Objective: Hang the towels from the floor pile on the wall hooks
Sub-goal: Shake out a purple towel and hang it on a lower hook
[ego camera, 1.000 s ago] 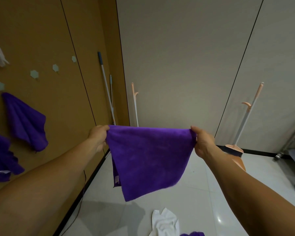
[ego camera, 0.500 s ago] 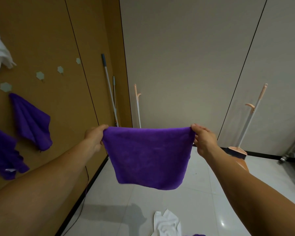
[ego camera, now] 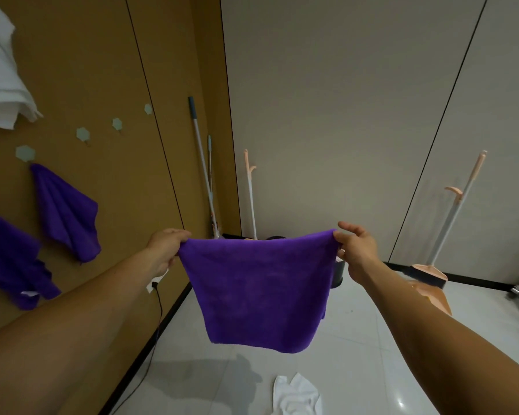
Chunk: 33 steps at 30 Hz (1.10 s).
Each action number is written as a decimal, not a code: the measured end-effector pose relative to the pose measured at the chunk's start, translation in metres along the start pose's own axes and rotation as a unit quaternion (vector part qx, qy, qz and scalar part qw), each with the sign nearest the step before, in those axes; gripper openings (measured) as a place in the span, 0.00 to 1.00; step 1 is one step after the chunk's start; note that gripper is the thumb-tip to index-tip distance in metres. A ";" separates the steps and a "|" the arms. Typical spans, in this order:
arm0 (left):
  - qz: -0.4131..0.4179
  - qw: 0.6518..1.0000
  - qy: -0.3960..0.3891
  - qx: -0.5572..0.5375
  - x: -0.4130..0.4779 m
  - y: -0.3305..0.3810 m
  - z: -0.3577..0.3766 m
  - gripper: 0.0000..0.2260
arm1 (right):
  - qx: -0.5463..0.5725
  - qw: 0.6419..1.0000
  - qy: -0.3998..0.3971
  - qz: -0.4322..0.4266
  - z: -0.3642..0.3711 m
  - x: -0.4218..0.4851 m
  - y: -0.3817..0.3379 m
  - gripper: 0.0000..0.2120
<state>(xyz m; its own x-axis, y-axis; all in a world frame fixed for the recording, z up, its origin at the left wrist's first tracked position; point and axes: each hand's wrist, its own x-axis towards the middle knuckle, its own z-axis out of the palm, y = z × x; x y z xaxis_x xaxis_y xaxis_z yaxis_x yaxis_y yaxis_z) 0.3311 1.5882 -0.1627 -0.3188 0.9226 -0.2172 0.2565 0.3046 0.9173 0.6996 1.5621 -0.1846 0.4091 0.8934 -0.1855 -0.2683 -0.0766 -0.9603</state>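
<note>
The purple towel (ego camera: 256, 292) hangs spread in mid-air at centre, above the floor, its top corners pinched by the left hand (ego camera: 165, 245) and the right hand (ego camera: 354, 250). A free hook (ego camera: 83, 133) sits on the brown wall to the left, up beside an already hung towel (ego camera: 68, 214). Offered as a flat edge, the cloth could slip off so small a hook. A white towel (ego camera: 297, 396) lies on the near floor.
</note>
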 end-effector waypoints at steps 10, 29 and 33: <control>-0.020 0.980 -0.157 0.123 -0.007 0.000 0.002 0.11 | -0.254 0.961 -0.073 -0.079 0.014 0.013 0.002 0.09; 0.174 0.964 0.154 0.131 0.076 -0.015 -0.050 0.09 | -0.361 0.898 -0.143 -0.206 0.187 0.034 0.012 0.06; 0.180 0.974 0.140 -0.020 0.116 -0.007 -0.075 0.12 | -0.277 0.929 -0.152 -0.191 0.256 0.042 0.011 0.04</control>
<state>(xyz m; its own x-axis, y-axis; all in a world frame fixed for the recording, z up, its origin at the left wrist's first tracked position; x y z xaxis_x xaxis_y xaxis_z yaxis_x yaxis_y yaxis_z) 0.2236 1.6755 -0.1688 -0.4531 0.8653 0.2142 0.3627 -0.0405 0.9310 0.4902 1.7118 -0.1495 0.0940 0.9797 0.1770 0.3711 0.1305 -0.9194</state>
